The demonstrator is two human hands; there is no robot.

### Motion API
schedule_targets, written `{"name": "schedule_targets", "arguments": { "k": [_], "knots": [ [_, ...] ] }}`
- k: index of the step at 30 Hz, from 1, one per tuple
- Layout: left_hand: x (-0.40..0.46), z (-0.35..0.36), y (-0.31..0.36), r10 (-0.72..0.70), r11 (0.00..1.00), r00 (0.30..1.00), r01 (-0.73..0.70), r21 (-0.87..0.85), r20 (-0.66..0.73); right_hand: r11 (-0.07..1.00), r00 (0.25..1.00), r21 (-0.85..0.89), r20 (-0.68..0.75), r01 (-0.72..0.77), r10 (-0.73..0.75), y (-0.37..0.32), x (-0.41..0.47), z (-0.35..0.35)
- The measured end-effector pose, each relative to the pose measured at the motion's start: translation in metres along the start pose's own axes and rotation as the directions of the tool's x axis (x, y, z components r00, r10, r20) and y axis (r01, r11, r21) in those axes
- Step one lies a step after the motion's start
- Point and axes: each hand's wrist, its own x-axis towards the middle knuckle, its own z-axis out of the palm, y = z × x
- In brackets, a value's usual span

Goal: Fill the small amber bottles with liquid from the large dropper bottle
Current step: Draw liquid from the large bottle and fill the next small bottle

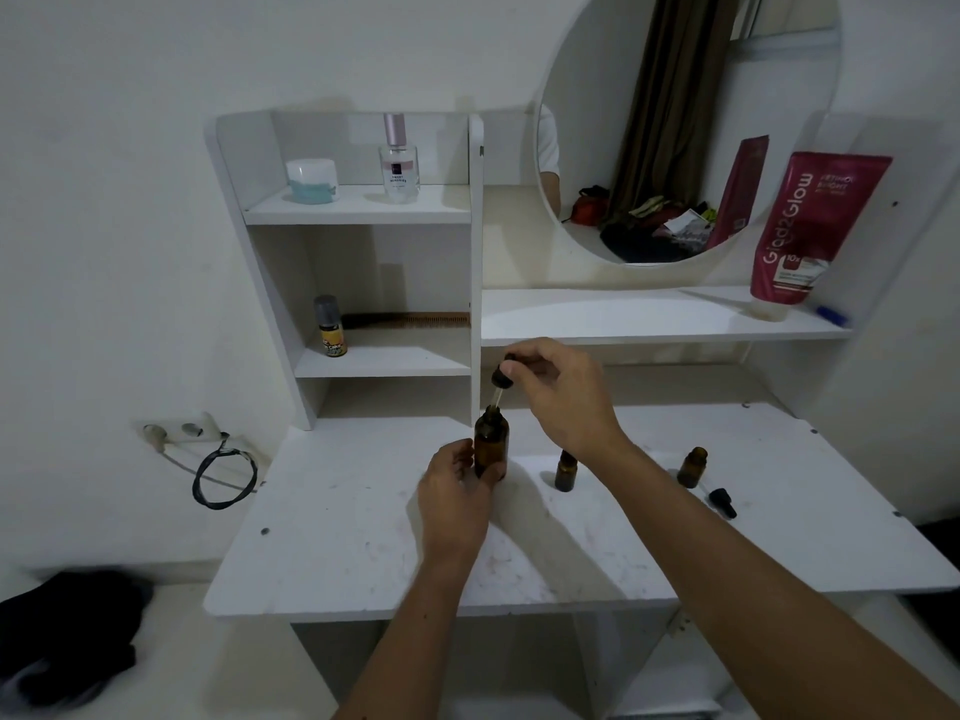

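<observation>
The large amber dropper bottle (491, 445) stands upright on the white table (363, 537), and my left hand (453, 491) grips its lower body. My right hand (556, 392) pinches the black dropper cap (503, 375) just above the bottle's mouth, with the glass pipette tip pointing down into the neck. Two small amber bottles stand open to the right: one (565, 471) partly hidden behind my right wrist, the other (693, 467) farther right. A loose small black dropper cap (723, 501) lies on the table beside that second bottle.
A white shelf unit behind holds a jar (311, 181), a perfume bottle (399, 161), a small yellow bottle (330, 327) and a comb (410, 320). A red tube (810, 228) leans by the round mirror (685, 122). A wall socket with a coiled cable (223, 478) is at the left.
</observation>
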Motion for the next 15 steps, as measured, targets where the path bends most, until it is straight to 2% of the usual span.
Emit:
{"name": "schedule_targets", "arguments": {
  "k": [10, 15],
  "knots": [
    [-0.025, -0.005, 0.013, -0.049, 0.998, 0.997, 0.046, -0.048, -0.057, 0.989, 0.988, 0.124, -0.14, 0.081, -0.063, -0.012, -0.014, -0.056],
    [-0.06, 0.015, 0.026, -0.014, 0.997, 0.999, 0.017, -0.071, 0.038, 0.992, 0.983, 0.123, -0.184, 0.039, -0.016, 0.007, -0.035, -0.097]
  ]
}}
